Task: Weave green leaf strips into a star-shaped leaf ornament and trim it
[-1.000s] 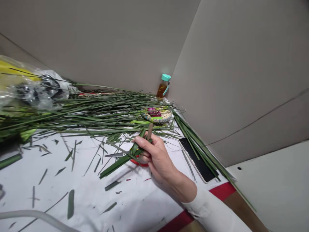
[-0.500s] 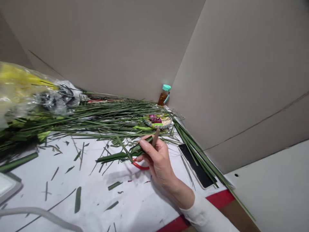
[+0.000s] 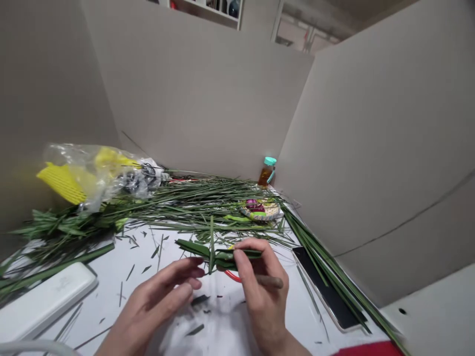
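Note:
My right hand (image 3: 261, 284) pinches a folded bundle of long green leaves (image 3: 226, 257), with a narrow strip crossing it upright near the middle. A brown stick-like piece (image 3: 269, 281) pokes out between the fingers of the same hand. Just under the leaves shows part of a red loop (image 3: 233, 276); I cannot tell what it belongs to or whether the hand holds it. My left hand (image 3: 159, 296) is at the lower left of the bundle, fingers apart and nothing between them. Its fingertips are close to the leaves; contact is unclear.
Long green blades (image 3: 200, 193) lie heaped across the back of the white-covered table. Among them sits a small woven tray (image 3: 272, 211). A teal-capped bottle (image 3: 266, 173) stands in the corner. A phone (image 3: 326, 291) lies right, a white box-shaped device (image 3: 48, 301) left, near a plastic bag (image 3: 92, 173).
My left hand has come into view beside the leaf bundle. My right hand has turned, and the brown piece now points right instead of up. The camera view has shifted left and up.

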The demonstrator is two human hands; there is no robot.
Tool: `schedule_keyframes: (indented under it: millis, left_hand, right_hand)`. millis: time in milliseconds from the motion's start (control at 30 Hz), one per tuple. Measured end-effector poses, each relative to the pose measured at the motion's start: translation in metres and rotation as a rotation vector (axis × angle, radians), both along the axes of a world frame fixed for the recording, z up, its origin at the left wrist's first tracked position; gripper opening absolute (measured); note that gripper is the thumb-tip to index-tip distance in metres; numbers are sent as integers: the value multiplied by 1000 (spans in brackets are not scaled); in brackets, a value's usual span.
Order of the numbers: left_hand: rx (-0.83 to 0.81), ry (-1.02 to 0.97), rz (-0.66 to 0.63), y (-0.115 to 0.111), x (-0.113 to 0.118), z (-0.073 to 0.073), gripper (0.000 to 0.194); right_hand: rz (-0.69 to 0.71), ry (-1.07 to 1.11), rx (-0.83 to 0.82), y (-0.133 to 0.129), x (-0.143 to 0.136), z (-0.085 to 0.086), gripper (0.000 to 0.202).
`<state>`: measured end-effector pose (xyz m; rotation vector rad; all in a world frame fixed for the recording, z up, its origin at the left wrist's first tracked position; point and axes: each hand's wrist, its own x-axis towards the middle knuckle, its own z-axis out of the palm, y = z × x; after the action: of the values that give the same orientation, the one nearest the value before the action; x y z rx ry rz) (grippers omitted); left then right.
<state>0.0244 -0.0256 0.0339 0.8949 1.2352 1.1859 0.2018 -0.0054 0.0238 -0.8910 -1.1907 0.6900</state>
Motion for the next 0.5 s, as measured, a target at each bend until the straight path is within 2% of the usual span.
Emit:
schedule_keyframes:
  millis: [67,167,367,500]
  left_hand:
    - [34,-55,-39,4,14,10,37]
    - [54,-75,-96,11,22,19,29]
    - [109,-119,-105,32,14,28,21]
    - [142,-151,-143,48,4,34,18]
  right_hand:
    - [0,-38,14,-2,-6,-2,8]
    - [37,-37,-22,-3,-14,-2,14]
    - [105,-11,-111,3,-14,4,20]
    - [307,2,-317,13,-8,3,33]
